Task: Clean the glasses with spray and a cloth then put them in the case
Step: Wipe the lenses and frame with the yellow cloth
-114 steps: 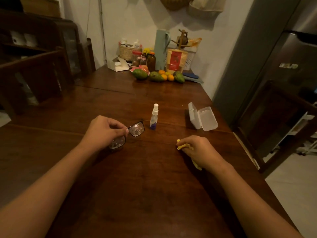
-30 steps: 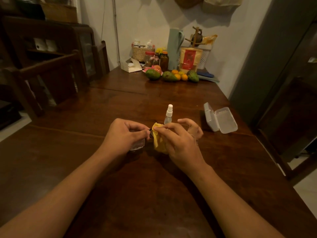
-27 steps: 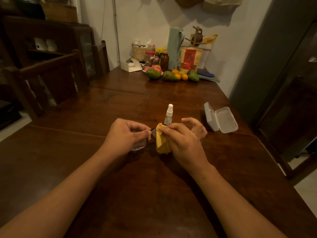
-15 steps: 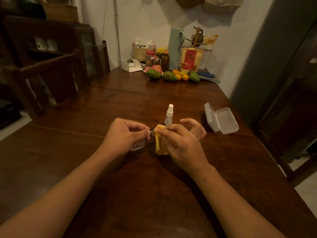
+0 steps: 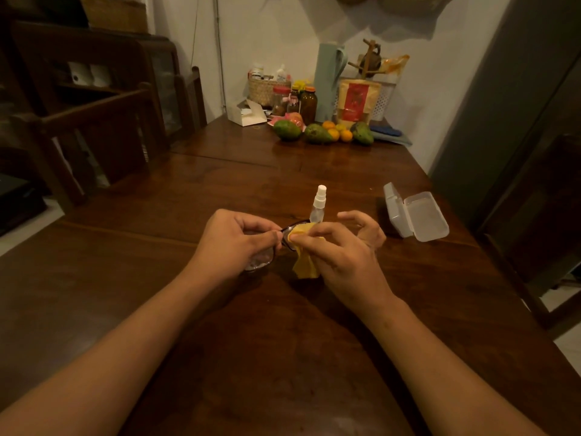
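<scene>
Wiping now: the person rubs one lens of the glasses (image 5: 270, 247) with a yellow cloth (image 5: 304, 259), so my guess is the step in hand is the cloth-cleaning part
Left hand: the left hand (image 5: 234, 243) has its fingers curled shut around the glasses, thumb and fingers pinching the frame near the middle, and holds them up just over the wooden table (image 5: 283, 357)
Right hand: the right hand (image 5: 342, 256) pinches the cloth between thumb and first finger, pressed on the lens on the right side; the other fingers are spread loose and hold nothing
Glasses: dark frame, one lens peeks out under the left hand, the other lens is mostly hidden by the cloth
Cloth: folded over the lens, with its tail hanging down near the table; I cannot tell if it touches the wood
Spray bottle: the little spray bottle (image 5: 318, 204) stands upright just behind the hands, with its white top on, and nobody is touching it
Case: the clear glasses case (image 5: 415, 215) lies open on the table to the right, with nothing in it that I can see, and well apart from the hands
How far along: the glasses are not in the case yet, so the last part is not done
Next move: I think the other lens needs a rub too, which means sliding the cloth over and moving the left hand's grip so its fingers stay off the glass; then the arms get folded in so the glasses fit the case
</scene>
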